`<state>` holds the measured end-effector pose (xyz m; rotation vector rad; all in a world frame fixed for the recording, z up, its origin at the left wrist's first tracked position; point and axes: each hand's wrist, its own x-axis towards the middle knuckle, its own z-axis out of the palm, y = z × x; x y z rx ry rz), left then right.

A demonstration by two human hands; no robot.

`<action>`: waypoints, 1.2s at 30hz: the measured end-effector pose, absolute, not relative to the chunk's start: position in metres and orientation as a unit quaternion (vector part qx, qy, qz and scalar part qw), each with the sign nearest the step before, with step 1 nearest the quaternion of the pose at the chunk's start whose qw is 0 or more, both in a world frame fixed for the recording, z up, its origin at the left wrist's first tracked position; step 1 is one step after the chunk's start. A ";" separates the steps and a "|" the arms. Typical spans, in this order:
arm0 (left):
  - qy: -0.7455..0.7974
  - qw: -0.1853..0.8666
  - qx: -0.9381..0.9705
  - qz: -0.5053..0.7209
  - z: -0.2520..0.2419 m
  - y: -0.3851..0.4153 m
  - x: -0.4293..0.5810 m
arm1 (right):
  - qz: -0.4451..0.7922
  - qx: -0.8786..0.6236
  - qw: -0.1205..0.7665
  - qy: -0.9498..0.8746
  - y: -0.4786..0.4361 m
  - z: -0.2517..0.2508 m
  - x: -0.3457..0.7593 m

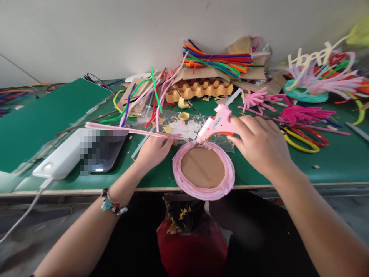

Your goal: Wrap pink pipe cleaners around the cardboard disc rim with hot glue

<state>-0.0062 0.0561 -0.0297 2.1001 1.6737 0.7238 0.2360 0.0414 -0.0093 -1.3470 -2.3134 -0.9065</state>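
Pinched in my left hand (157, 150) is a pink pipe cleaner (129, 130), its long end sticking out to the left and its other end meeting the rim of a round cardboard piece. That cardboard disc (203, 167) has pink and lilac pipe cleaners wound around its edge, and it overhangs the table's front edge. My right hand (259, 142) grips a pink glue gun (217, 123) by its handle. The gun's nozzle points down at the far rim of the disc, close to the pipe cleaner. A glue stick (233, 98) pokes out of its back.
A white power bank (65, 154) with a cable and a phone (111, 152) lie left. Scissors (302, 140) with yellow and red handles lie right. Behind are an egg carton (198, 90), bundled pipe cleaners (216, 59), pink tufts (305, 113) and a "Happy" decoration (319, 73).
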 end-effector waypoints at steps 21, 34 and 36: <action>0.599 0.163 0.746 0.240 -0.030 0.057 -0.007 | -0.335 -0.472 0.157 -0.800 0.036 -0.002 0.243; 0.607 0.162 0.742 0.236 -0.029 0.056 -0.007 | -0.306 -0.491 0.153 -0.801 0.031 0.006 0.242; 0.607 0.164 0.741 0.236 -0.029 0.056 -0.007 | -0.311 -0.490 0.152 -0.800 0.030 0.007 0.243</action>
